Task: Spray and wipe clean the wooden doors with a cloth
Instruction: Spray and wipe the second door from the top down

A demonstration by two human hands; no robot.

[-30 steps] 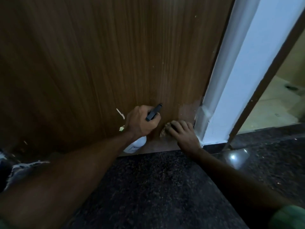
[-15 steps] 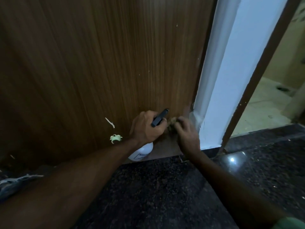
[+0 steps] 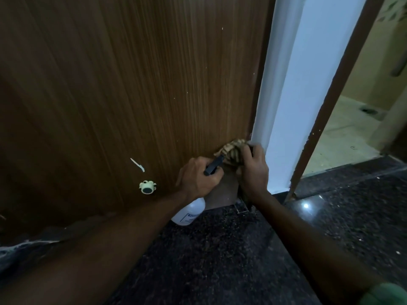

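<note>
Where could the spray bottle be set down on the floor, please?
Bare dark floor lies between the two forearms, and more right of the door frame. It is crowded at the door's lower corner, where left hand, spray bottle, right hand and cloth meet.

spray bottle [image 3: 189, 211] — mostly hidden, label unreadable

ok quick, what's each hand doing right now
Left hand: closed around the spray bottle.
Right hand: gripping the cloth against the door.
</note>
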